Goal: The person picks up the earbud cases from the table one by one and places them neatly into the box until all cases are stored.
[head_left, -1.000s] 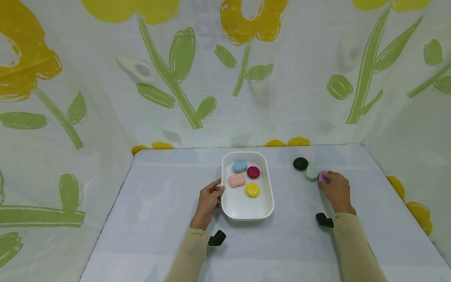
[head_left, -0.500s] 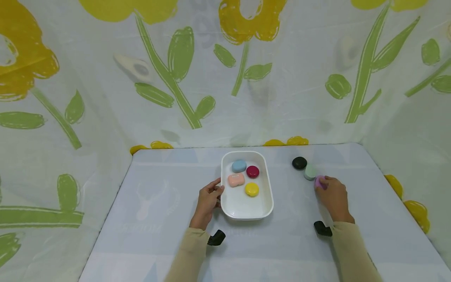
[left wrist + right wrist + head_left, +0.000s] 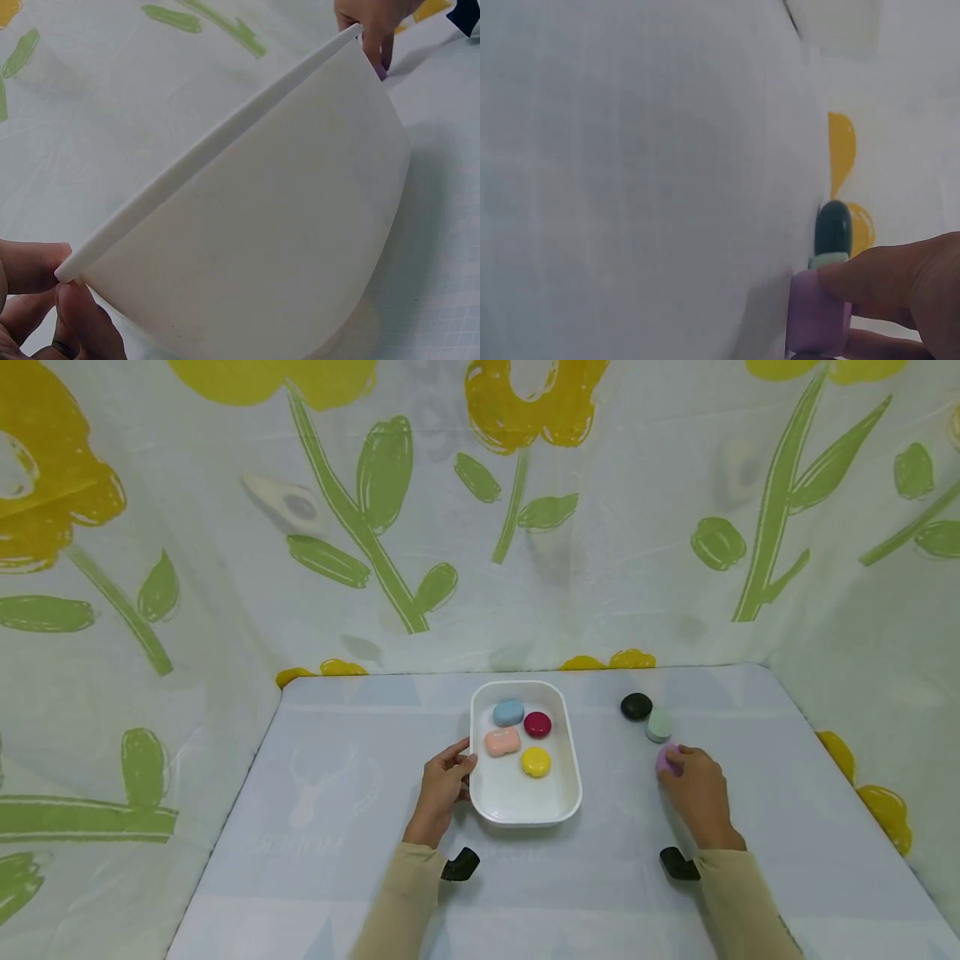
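My left hand (image 3: pixel 438 789) has thumb and fingers pinching the rim of the white, rounded-rectangular, plastic-looking tray (image 3: pixel 525 808); a twist there could tilt it and set the loose, round yellow piece (image 3: pixel 536 762) inside sliding. Right of the tray, on the pale table (image 3: pixel 607 877), the glossy black oval piece (image 3: pixel 636 707) and the pale green round piece (image 3: pixel 659 727) lie close together, where my knuckles could knock them. Just nearer me is the smooth lilac, rounded, block-like piece (image 3: pixel 815 311), pinched in the curled fingers of my right hand (image 3: pixel 697 787); too light a hold could let it slip. The tray's long axis runs straight away from me. The lilac piece's longer visible side seems to run along the tabletop, though my fingers cover too much to be sure.
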`<state>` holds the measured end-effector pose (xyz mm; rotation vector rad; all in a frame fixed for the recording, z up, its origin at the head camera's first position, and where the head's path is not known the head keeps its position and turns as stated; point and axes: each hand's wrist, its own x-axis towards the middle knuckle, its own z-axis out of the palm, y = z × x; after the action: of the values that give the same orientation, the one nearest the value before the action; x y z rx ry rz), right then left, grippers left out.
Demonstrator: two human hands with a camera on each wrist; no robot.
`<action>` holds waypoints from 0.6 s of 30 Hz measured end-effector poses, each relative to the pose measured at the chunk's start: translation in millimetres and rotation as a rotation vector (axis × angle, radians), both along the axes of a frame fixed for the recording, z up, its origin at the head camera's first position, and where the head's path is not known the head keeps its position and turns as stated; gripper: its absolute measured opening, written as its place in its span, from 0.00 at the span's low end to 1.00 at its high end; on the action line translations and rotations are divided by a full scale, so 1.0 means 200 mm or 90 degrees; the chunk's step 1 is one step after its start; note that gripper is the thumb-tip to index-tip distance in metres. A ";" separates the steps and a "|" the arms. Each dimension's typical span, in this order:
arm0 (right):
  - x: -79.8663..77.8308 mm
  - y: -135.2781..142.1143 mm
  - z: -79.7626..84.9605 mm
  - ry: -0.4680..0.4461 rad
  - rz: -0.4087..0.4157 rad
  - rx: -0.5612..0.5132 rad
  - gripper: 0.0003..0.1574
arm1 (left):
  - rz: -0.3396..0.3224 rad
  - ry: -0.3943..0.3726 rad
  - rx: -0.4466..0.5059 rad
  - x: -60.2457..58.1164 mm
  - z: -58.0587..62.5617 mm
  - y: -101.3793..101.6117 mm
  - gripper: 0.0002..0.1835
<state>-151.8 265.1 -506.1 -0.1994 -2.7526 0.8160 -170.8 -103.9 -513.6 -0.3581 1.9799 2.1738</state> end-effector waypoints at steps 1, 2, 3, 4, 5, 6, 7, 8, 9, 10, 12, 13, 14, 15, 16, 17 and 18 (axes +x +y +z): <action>0.00 -0.01 0.00 -0.001 0.002 0.003 0.19 | -0.001 0.000 -0.001 0.00 0.00 0.00 0.21; 0.01 -0.01 0.00 -0.001 0.003 0.003 0.19 | -0.001 -0.001 -0.001 0.00 0.00 0.00 0.21; 0.01 -0.02 0.00 -0.003 0.005 0.004 0.20 | -0.001 -0.002 -0.001 0.00 0.00 0.00 0.21; 0.02 -0.03 0.00 -0.003 0.008 0.004 0.20 | -0.002 -0.002 -0.001 0.00 0.00 0.00 0.21; 0.02 -0.03 0.00 -0.001 0.011 0.005 0.20 | -0.002 -0.004 -0.001 0.00 0.00 0.00 0.21; 0.03 -0.04 0.00 0.001 0.014 0.006 0.20 | -0.001 -0.005 0.000 0.00 0.00 0.00 0.21; 0.03 -0.05 0.00 0.003 0.017 0.006 0.20 | 0.000 -0.007 0.001 0.00 0.01 0.00 0.21; 0.04 -0.05 0.00 0.007 0.019 0.005 0.20 | 0.000 -0.008 0.002 0.00 0.01 0.00 0.21; 0.04 -0.06 -0.01 0.011 0.022 0.006 0.20 | 0.000 -0.008 0.004 0.00 0.00 0.00 0.21; 0.04 -0.07 -0.01 0.016 0.024 0.007 0.20 | 0.000 -0.008 0.006 -0.01 0.00 0.00 0.21; 0.06 -0.09 -0.01 0.023 0.026 0.004 0.19 | -0.002 -0.008 0.008 0.00 0.00 0.00 0.21; 0.06 -0.10 -0.01 0.026 0.026 0.001 0.19 | -0.004 -0.007 0.009 0.00 0.00 0.00 0.21; 0.07 -0.11 -0.01 0.028 0.028 -0.004 0.19 | -0.006 -0.007 0.010 0.00 0.00 0.00 0.21; 0.07 -0.12 -0.01 0.031 0.028 -0.007 0.19 | -0.008 -0.006 0.010 0.00 0.00 0.00 0.22; 0.08 -0.13 -0.01 0.035 0.029 -0.010 0.19 | -0.010 -0.005 0.009 0.00 0.00 0.00 0.22; 0.08 -0.14 -0.01 0.040 0.032 -0.014 0.19 | -0.012 -0.003 0.007 0.00 0.00 0.00 0.22; 0.08 -0.15 -0.01 0.044 0.036 -0.016 0.19 | -0.014 -0.003 0.006 0.00 0.00 0.00 0.22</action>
<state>-135.3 235.3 -508.9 -0.0976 -2.6959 0.8555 -171.2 -104.2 -513.8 -0.3369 1.9614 2.1662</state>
